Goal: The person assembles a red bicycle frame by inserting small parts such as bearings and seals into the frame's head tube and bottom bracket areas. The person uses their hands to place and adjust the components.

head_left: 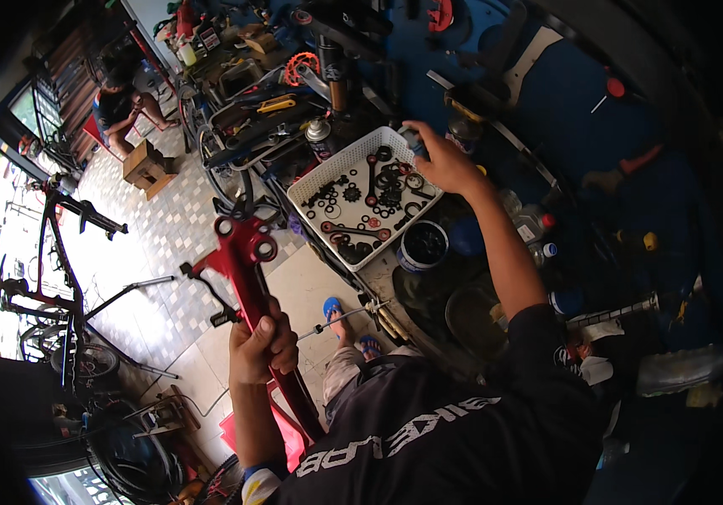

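My left hand [262, 347] is wrapped around the tube of a red bicycle frame [249, 282]. Its upper end has round pivot holes, and a black cable hangs beside it. The lower end runs down past my wrist to my shirt. Over the far right corner of a white perforated tray [315, 178], my right hand [446, 162] has its fingers curled round a small greyish thing [414, 141] that I cannot make out. In the tray lie red-and-black linkage arms [372, 181], rings, bearings and several other small dark parts.
A spray can [319, 139] stands at the tray's far left, a tub of dark stuff [423, 246] at its near right. Tools and bike parts crowd the bench beyond. A black bicycle frame [63, 261] hangs on a stand at left; another person [117, 114] sits behind a wooden box [146, 166].
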`<state>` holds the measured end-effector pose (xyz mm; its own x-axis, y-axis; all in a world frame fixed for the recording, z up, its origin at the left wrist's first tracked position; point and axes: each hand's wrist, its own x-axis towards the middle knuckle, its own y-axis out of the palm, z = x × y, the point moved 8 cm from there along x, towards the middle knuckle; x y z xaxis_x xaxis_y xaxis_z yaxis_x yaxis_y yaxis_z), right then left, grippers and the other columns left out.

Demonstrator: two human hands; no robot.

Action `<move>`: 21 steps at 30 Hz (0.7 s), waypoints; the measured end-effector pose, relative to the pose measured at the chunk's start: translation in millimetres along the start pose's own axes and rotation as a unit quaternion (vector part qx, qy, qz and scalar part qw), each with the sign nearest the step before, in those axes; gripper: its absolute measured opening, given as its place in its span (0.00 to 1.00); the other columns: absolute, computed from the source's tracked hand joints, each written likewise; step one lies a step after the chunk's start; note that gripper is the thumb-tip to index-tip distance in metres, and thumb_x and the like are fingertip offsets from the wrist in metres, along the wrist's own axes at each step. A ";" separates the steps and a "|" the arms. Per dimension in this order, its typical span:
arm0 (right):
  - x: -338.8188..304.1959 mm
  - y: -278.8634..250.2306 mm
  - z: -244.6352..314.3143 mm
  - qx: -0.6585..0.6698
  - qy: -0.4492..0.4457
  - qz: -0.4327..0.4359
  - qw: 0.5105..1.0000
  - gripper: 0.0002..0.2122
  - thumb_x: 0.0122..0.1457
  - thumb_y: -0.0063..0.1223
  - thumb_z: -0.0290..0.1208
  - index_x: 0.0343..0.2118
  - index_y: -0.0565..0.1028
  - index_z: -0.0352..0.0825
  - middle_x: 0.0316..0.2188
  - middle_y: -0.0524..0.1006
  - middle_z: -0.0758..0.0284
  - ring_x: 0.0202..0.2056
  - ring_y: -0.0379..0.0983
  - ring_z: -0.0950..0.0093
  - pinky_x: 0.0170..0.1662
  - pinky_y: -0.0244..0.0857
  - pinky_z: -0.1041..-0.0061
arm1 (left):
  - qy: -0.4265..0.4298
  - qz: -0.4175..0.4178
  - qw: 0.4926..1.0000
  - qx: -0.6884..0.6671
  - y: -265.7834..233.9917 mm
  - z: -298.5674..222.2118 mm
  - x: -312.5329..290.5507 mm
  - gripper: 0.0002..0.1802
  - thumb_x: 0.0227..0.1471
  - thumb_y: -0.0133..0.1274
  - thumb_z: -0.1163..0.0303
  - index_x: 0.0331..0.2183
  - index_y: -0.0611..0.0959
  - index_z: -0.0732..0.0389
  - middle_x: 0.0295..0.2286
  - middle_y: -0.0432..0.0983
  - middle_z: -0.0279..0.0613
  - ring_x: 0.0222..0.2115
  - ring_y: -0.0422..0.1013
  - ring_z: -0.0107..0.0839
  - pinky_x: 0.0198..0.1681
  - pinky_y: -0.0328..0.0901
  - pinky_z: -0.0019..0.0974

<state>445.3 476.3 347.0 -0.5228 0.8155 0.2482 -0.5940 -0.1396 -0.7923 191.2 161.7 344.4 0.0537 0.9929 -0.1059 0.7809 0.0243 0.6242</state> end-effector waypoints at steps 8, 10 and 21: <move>-4.7 29.8 -79.0 -0.061 0.116 0.099 0.986 0.19 0.56 0.64 0.34 0.49 0.75 0.35 0.41 0.81 0.54 0.46 0.78 0.57 0.49 0.70 0.62 | 0.039 -0.136 0.989 0.030 -55.2 22.7 -22.7 0.16 0.63 0.56 0.58 0.44 0.71 0.56 0.18 0.57 0.30 0.11 0.54 0.21 0.12 0.54 0.29; -17.5 17.2 -83.6 -0.031 0.123 0.050 0.991 0.18 0.56 0.65 0.34 0.47 0.76 0.34 0.37 0.82 0.55 0.42 0.79 0.58 0.46 0.71 0.63 | 0.037 -0.155 0.987 0.027 -68.4 27.0 -30.0 0.16 0.63 0.55 0.58 0.44 0.71 0.55 0.18 0.57 0.30 0.11 0.53 0.21 0.12 0.54 0.29; -142.9 58.4 -176.6 -0.012 0.276 0.017 0.961 0.19 0.53 0.69 0.34 0.46 0.77 0.32 0.29 0.80 0.63 0.32 0.78 0.69 0.37 0.70 0.68 | 0.012 -0.134 0.990 0.041 -63.2 45.3 -24.0 0.17 0.60 0.60 0.62 0.41 0.70 0.59 0.17 0.57 0.30 0.12 0.55 0.21 0.13 0.54 0.29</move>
<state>593.3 450.8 166.9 -0.1332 0.9853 -0.1068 -0.5649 -0.1640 -0.8087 168.8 131.1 272.4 -0.1762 0.9547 -0.2396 0.8134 0.2783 0.5108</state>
